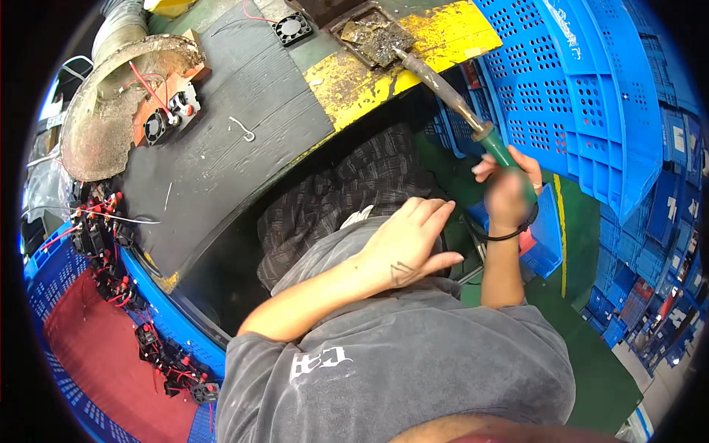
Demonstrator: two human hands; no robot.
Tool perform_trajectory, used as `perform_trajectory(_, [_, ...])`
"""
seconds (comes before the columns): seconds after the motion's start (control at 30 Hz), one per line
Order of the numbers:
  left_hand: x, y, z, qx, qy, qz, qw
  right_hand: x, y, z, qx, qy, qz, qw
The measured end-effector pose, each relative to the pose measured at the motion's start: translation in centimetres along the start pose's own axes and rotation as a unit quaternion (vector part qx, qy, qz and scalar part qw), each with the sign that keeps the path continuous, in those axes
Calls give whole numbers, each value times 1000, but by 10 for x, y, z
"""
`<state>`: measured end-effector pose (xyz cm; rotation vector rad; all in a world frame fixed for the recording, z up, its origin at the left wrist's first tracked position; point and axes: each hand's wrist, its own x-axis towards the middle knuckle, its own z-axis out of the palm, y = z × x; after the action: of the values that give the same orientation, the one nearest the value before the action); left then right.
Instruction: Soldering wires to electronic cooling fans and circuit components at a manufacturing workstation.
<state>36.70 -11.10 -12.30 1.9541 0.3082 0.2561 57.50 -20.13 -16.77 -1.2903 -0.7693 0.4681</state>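
1. Two bare arms (310, 299) come out of my grey shirt (443, 354), both bent at the elbow; the left one slants across my front.
2. Over my lap, my left hand (413, 236) is empty and open, its back upward, fingers close together and pointing up and to the right, thumb spread away from them. Dark plaid cloth (332, 181) lies just beyond it.
3. Further out on the right, my right hand (509, 193) is closed around the green handle of a soldering iron (447, 94), with a black band (504, 237) at the wrist. Blur covers the middle of this hand, so I cannot tell how every finger sits.
4. Low on my left, a blue basket (185, 317) with a red lining (96, 340) stands beside the worktop (214, 177), small black fans (148, 340) with red wires strung along its side.
5. From my grip the iron slants away and leftward, its tip at the crusty stuff in a small dark tray (351, 50); whether they touch, I cannot tell. That tray sits on the worn yellow strip (332, 92) at the worktop's edge.
6. A tall blue crate (628, 111) closes off the space right of the iron.
7. Across the worktop lie a bent white wire (249, 136) and, near the tray, a loose fan (292, 29).
8. A dusty round hood (88, 133) fills the worktop's left side, with an orange block (196, 72) and another small fan (155, 127) against it.
9. More blue bins (665, 214) stand at the far right.
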Motion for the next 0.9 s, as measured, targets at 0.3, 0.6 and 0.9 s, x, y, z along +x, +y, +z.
perform_trajectory(0.3, [49, 4, -7, -299, 13, -162, 940, 0, -12, -4, -70, -76, -70, 992])
perform_trajectory(0.6, [57, -8, 10, -429, 49, -163, 887, 17, -34, 5, -276, -181, -287, 899])
perform_trajectory(0.9, [64, -11, 20, -563, 95, -169, 803, 6, -39, 3, -412, -192, -304, 837])
